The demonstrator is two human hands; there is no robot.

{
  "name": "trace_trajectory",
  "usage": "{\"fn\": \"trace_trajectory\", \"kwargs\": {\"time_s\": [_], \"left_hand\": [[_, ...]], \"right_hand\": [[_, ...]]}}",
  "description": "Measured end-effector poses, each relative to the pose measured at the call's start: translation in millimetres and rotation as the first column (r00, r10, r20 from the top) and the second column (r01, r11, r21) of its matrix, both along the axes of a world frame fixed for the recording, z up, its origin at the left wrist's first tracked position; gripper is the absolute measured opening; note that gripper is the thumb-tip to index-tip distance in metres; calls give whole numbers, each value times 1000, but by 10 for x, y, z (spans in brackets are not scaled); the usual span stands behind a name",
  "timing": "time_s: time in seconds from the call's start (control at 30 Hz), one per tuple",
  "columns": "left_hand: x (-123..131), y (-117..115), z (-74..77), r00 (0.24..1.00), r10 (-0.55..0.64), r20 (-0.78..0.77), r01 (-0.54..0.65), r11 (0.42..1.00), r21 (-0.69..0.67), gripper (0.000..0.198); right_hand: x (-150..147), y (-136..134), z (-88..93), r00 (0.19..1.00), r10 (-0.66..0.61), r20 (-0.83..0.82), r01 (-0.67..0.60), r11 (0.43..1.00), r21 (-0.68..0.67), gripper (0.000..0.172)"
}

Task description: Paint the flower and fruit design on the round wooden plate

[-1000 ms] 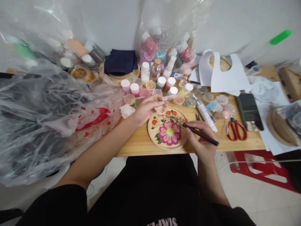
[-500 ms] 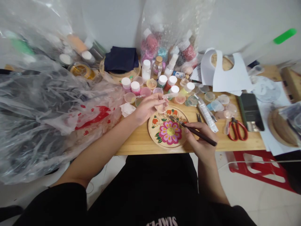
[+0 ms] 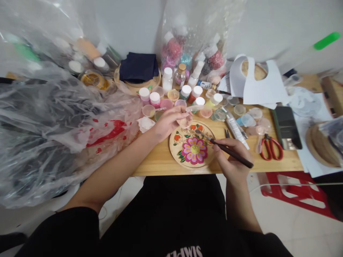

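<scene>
A round wooden disc (image 3: pixel 175 150) lies on the wooden table (image 3: pixel 155 164), painted with a pink flower, green leaves and orange fruits. My right hand (image 3: pixel 230 157) is closed round a dark thin brush (image 3: pixel 233 153), whose tip touches the disc's upper right part. My left hand (image 3: pixel 168 122) rests at the disc's upper left rim, its fingers closed on a small clear cup (image 3: pixel 184 123) and a pale thin stick (image 3: pixel 197 107).
Small paint pots and white-capped bottles (image 3: pixel 184 93) crowd behind the disc. A glue tube (image 3: pixel 235 129), red scissors (image 3: pixel 269 147) and a dark phone (image 3: pixel 286 126) lie to the right. Crumpled plastic bags (image 3: pixel 53 121) fill the left. A red stool (image 3: pixel 297 194) stands under the table.
The brush tip has shifted slightly right along the disc's upper edge, and my right hand moved a little with it. The left hand stays put.
</scene>
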State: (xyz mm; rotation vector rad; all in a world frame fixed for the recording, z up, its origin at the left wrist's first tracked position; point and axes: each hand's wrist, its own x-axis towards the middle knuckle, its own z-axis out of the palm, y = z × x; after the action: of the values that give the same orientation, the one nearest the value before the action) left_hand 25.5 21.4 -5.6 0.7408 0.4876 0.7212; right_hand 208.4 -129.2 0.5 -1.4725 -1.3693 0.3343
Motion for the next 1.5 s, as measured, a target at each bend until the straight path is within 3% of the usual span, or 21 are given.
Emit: {"fn": "trace_trajectory", "kwargs": {"time_s": [0.27,0.97,1.5], "left_hand": [[1,0,-14,1000,3,5,-3,1000,-9,6],[5,-2,2,1000,4,-3,-4,1000,-13,4],[0,0,2,1000,-7,-10,8,1000,5,6]], "right_hand": [[-25,51,53,998,55,45,-54,998,-13,10],[-28,66,61,997,52,52,-52,999,-11,7],[-15,47,32,994,104,38,-104,995,5,17]]}}
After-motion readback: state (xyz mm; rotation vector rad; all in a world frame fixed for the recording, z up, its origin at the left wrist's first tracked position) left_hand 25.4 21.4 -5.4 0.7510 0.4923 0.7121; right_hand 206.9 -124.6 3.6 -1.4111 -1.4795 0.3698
